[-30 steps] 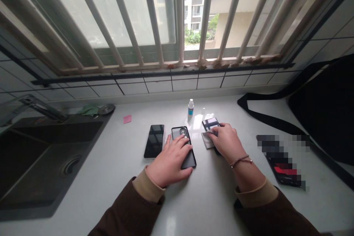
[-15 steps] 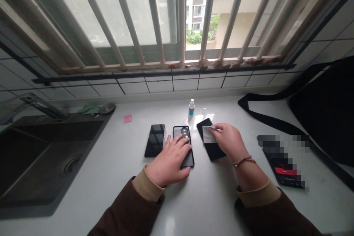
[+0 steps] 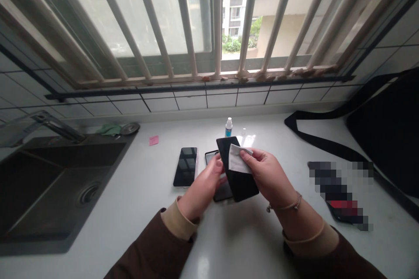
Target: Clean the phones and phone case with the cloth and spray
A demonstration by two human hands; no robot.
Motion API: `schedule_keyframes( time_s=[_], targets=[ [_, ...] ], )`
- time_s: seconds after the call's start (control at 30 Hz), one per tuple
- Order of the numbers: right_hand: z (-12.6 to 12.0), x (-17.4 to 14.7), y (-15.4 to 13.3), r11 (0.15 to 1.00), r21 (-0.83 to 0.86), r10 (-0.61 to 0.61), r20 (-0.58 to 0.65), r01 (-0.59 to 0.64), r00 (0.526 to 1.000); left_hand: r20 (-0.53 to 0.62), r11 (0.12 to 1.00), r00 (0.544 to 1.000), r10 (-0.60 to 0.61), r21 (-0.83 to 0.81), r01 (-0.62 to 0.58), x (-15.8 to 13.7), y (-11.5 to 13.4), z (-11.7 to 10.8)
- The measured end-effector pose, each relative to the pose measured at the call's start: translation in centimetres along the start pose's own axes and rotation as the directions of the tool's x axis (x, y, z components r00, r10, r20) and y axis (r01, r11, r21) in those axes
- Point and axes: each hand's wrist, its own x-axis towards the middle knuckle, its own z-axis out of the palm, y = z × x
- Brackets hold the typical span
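Note:
A black smartphone (image 3: 242, 188) is raised and tilted above the counter, between both hands. My left hand (image 3: 203, 183) is closed on its left edge, thumb in front; its other fingers are partly hidden. My right hand (image 3: 271, 174) pinches a small light grey cloth (image 3: 238, 161) against the phone's dark face, its fingers partly behind the right edge. Under the raised phone lies a black phone case (image 3: 224, 194), largely covered. To the left, another phone (image 3: 186, 167) lies flat, screen up. Just behind stands a small white-and-blue bottle (image 3: 228, 127) beside a tiny clear cap (image 3: 243, 131).
A dark sink (image 3: 62, 192) with a faucet (image 3: 59, 126) is on the left. A pink slip (image 3: 153, 140) lies on the white counter (image 3: 157, 226). At right are a black bag (image 3: 389, 135), its strap (image 3: 324, 144) and a blurred dark object (image 3: 343, 196). A barred window rises behind.
The phone has come up off the counter and moved left over the case. My left hand has gone from lying on the case to gripping the phone's edge. The cloth stays in my right hand.

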Motion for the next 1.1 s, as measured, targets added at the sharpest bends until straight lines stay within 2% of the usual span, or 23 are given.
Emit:
schedule_keyframes(
  time_s=[0.07, 0.13, 0.27, 0.4, 0.53, 0.63, 0.7, 0.77, 0.83, 0.9, 0.97, 1.03, 1.1],
  targets=[
    [1.1, -0.7, 0.4, 1.0, -0.004, 0.017, 0.023, -0.016, 1.0, 0.149, 0.938, 0.973, -0.175, -0.274, 0.211, -0.1, -0.1, 0.8],
    [1.7, -1.2, 0.6, 0.999, -0.052, 0.004, 0.029, -0.003, 1.0, 0.202, 0.871, 0.952, -0.232, -0.392, 0.295, -0.2, -0.2, 1.4],
    [1.8, -1.4, 0.3, 0.992, -0.122, -0.023, 0.053, 0.03, 0.998, 0.127, 0.86, 0.965, -0.229, -0.438, 0.261, -0.1, -0.4, 1.7],
    [1.4, -1.3, -0.3, 0.991, -0.129, -0.025, -0.025, 0.022, 0.999, 0.136, 0.852, 0.961, -0.242, -0.444, 0.278, 0.1, -0.7, 1.4],
    [1.2, -1.1, -0.2, 0.987, -0.154, -0.058, -0.025, 0.053, 0.998, 0.154, 0.813, 0.954, -0.259, -0.498, 0.301, 0.1, -0.2, 1.3],
    [0.4, -0.5, -0.2, 0.981, -0.115, -0.175, -0.173, 0.156, 0.969, 0.171, 0.721, 0.934, -0.315, -0.597, 0.352, -0.1, 0.4, 1.2],
    [-0.3, -0.2, -0.6, 0.953, -0.184, -0.29, -0.323, 0.241, 0.901, 0.175, 0.666, 0.922, -0.346, -0.646, 0.373, -0.2, 0.7, 1.2],
    [-1.0, -0.2, -1.1, 0.868, -0.414, -0.444, -0.405, 0.274, 0.799, 0.186, 0.645, 0.911, -0.369, -0.654, 0.395, -0.3, 0.7, 1.3],
    [-1.3, -0.2, -1.3, 0.679, -0.68, -0.618, -0.325, 0.278, 0.715, 0.207, 0.651, 0.896, -0.392, -0.626, 0.429, -0.4, 0.6, 1.4],
    [-1.2, -0.3, -0.9, 0.44, -0.833, -0.708, -0.093, 0.335, 0.7, 0.235, 0.665, 0.881, -0.412, -0.584, 0.466, -0.6, 0.4, 1.6],
    [-0.9, -0.2, -0.1, 0.241, -0.855, -0.685, 0.186, 0.459, 0.705, 0.241, 0.679, 0.868, -0.434, -0.546, 0.491, -0.8, 0.2, 1.7],
    [-0.5, -0.1, 0.7, 0.112, -0.816, -0.626, 0.386, 0.567, 0.678, 0.227, 0.695, 0.854, -0.467, -0.504, 0.514, -0.9, -0.1, 1.6],
    [-0.1, -0.1, 1.3, 0.031, -0.775, -0.582, 0.5, 0.631, 0.642, 0.192, 0.717, 0.854, -0.484, -0.473, 0.512, -0.9, -0.5, 1.4]
  ],
)
